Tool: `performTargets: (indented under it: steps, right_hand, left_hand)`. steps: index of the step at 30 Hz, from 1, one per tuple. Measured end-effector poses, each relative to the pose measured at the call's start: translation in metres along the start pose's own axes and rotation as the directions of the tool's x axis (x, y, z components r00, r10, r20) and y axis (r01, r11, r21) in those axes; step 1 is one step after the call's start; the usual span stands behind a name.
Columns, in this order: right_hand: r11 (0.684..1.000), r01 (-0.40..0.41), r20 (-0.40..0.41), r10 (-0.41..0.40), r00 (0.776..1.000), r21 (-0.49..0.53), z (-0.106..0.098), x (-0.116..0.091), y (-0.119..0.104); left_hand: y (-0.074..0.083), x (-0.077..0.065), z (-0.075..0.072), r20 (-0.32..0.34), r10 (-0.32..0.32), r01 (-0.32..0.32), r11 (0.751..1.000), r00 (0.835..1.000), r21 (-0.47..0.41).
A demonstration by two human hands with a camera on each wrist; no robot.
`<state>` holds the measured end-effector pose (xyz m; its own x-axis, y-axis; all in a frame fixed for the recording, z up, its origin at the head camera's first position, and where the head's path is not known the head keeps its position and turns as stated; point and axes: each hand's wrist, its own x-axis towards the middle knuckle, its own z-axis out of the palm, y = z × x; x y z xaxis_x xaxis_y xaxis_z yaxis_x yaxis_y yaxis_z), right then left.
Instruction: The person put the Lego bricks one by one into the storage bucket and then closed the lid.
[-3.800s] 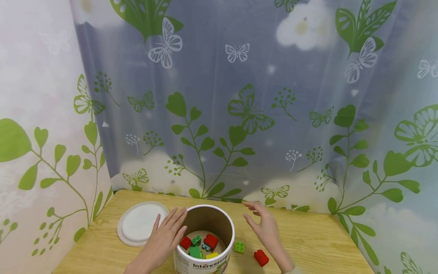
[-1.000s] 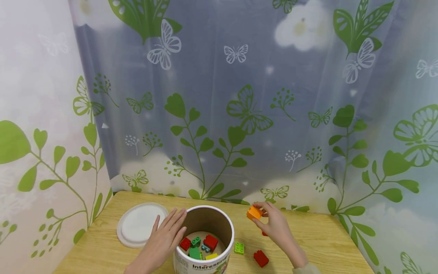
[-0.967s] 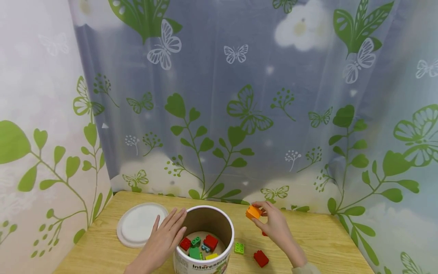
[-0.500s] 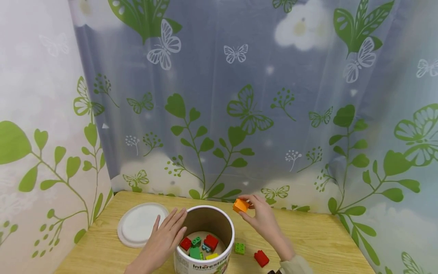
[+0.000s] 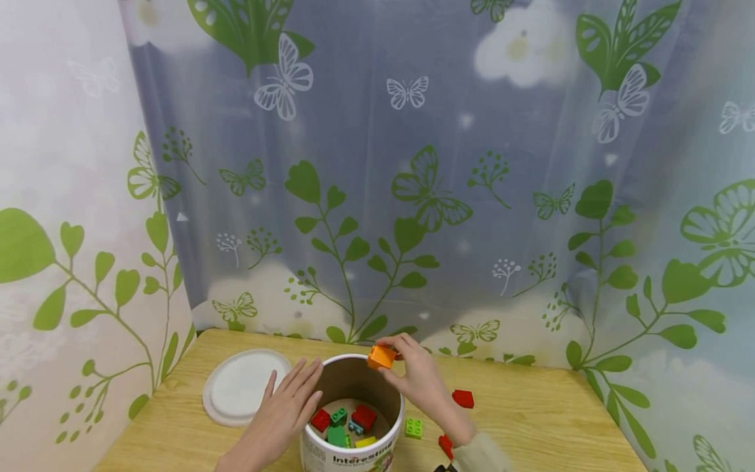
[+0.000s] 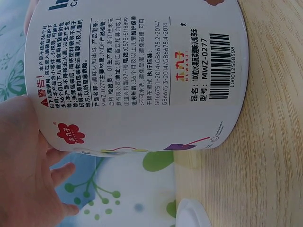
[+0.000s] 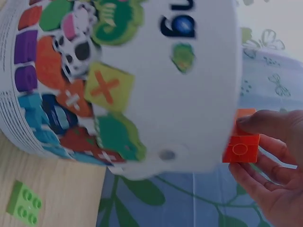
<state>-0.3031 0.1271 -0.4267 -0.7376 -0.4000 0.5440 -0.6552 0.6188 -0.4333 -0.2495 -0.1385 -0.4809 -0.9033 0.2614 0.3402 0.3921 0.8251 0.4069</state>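
Pinching the small orange plastic building brick (image 5: 381,356) between thumb and fingertips, the right hand (image 5: 413,377) holds it above the far rim of the round white cardboard tub (image 5: 352,414); best moved over the opening's centre before release. Left hand (image 5: 283,413), fingers straight, steadies the tub's side. Brick looks blocky and slightly tilted, long axis unclear.

The orange brick (image 5: 381,357) in the right grip (image 5: 415,380) looks like smooth, glossy plastic. Just below it, the tub (image 5: 330,452) has a glossy printed white outside and a matt brown cardboard inside. Under the left grip (image 5: 282,416), the surface (image 5: 554,419) is pale wood grain; beyond that grip lies a matt white plastic lid (image 5: 243,388).
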Motion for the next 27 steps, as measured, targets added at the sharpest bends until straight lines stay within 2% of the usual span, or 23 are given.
performTargets:
  steps: [5, 12, 18, 22, 27]
  right_hand:
    - [1.000, 0.024, 0.068, -0.023, 0.997, -0.004, 0.015, 0.000, -0.004]
    - [0.996, 0.061, 0.117, -0.052, 0.992, -0.068, 0.033, -0.001, -0.004]
    - [0.995, 0.063, 0.162, -0.050, 0.985, -0.076, 0.041, -0.002, -0.006]
    - [0.997, 0.058, 0.155, -0.049, 0.987, -0.059, 0.045, -0.002, -0.005]
    - [0.998, 0.064, 0.094, -0.062, 0.994, -0.023, 0.043, -0.004, -0.005]
  left_hand:
    - [0.002, -0.001, -0.002, 0.016, -0.009, 0.010, 1.000, 1.000, -0.018]
    - [0.001, 0.000, 0.000, 0.001, -0.016, 0.016, 1.000, 1.000, -0.006]
    - [0.001, 0.001, 0.000, 0.002, -0.017, 0.017, 1.000, 1.000, -0.012]
    - [0.001, 0.001, -0.001, 0.015, -0.020, 0.020, 1.000, 1.000, -0.011]
    - [0.001, 0.001, -0.001, 0.026, -0.024, 0.024, 1.000, 0.999, -0.015]
